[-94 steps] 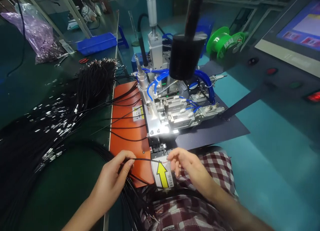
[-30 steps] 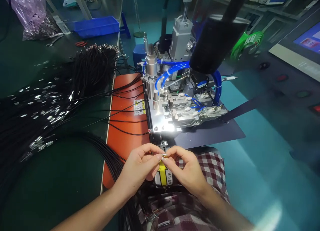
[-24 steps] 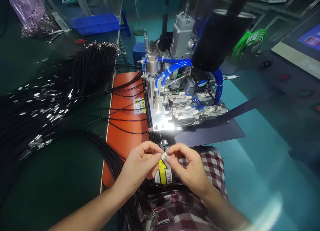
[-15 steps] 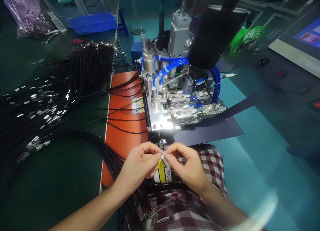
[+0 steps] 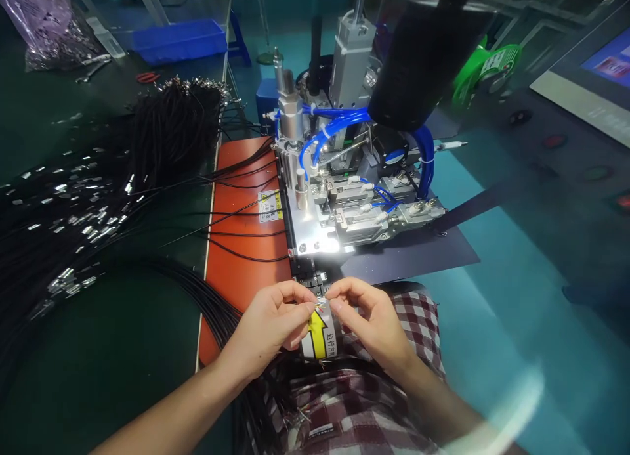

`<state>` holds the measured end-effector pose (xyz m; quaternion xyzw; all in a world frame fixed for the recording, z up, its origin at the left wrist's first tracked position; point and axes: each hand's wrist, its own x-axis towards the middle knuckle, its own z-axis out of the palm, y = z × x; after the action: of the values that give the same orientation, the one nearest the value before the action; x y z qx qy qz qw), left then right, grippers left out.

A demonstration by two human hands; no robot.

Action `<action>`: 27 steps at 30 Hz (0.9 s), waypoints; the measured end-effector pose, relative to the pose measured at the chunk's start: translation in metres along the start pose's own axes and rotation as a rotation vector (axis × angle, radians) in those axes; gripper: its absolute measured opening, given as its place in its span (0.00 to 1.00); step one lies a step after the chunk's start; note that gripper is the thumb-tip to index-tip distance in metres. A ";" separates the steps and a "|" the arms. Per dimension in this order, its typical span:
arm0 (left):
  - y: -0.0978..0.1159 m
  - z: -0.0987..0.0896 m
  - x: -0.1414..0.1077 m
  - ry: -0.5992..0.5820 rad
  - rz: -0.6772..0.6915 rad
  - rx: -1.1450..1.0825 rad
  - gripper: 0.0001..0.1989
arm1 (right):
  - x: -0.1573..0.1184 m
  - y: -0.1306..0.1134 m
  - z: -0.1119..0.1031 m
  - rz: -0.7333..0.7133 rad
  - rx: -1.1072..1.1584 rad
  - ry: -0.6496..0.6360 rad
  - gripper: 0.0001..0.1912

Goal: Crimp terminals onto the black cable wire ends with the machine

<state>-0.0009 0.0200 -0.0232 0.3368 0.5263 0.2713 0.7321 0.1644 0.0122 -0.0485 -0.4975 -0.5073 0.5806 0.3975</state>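
Pinched between the thumb and fingers of my left hand [image 5: 278, 317] is the end of a cable, with thin coloured wires [image 5: 319, 306] sticking out toward the right. My right hand [image 5: 371, 317] is closed in a pinch just beside those wires; whether a wire tip sits in it is too small to tell. Both hands are over a white label with a yellow arrow [image 5: 319, 340], in front of the black cable holder [image 5: 315, 276] at the machine's near end. A bundle of black cables [image 5: 211, 304] runs in from the left beneath my left forearm.
Ahead stands a metal machine [image 5: 315, 228] with blue air tubes [image 5: 339, 123]. Black cables cross an orange plate [image 5: 241, 245] into its side. Heaped cables [image 5: 172, 127] lie on the dark green table [image 5: 123, 350], near a blue tray [image 5: 180, 41]. A monitor [image 5: 585, 107] is at right.
My right fingertips have drawn slightly away from the left ones, and the thin wires now show spread in the gap. The left hand keeps its pinch. The view has shifted slightly.
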 end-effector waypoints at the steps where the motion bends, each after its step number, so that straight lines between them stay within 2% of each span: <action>1: 0.000 0.000 0.000 0.000 0.000 -0.004 0.06 | 0.000 -0.001 0.000 0.003 -0.005 -0.008 0.03; 5: 0.000 0.000 0.000 0.009 0.004 0.019 0.06 | -0.001 -0.002 0.002 -0.015 -0.019 -0.042 0.03; 9: -0.001 0.000 0.000 0.012 0.019 0.034 0.06 | -0.001 -0.002 0.004 -0.020 -0.016 -0.022 0.03; 18: -0.002 -0.001 -0.003 0.010 0.035 0.041 0.06 | 0.002 -0.002 0.003 0.027 0.023 -0.061 0.08; 22: -0.001 0.000 -0.003 0.013 0.040 0.050 0.06 | 0.002 -0.002 0.002 0.015 -0.026 -0.052 0.06; 25: -0.002 0.000 -0.003 0.013 0.047 0.057 0.07 | 0.000 -0.001 0.004 -0.036 -0.082 -0.026 0.05; 27: -0.003 0.000 -0.003 0.010 0.042 0.052 0.07 | -0.003 -0.001 0.006 -0.158 -0.216 0.030 0.05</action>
<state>-0.0020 0.0155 -0.0240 0.3651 0.5298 0.2746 0.7146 0.1593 0.0086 -0.0472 -0.5047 -0.5983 0.4819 0.3937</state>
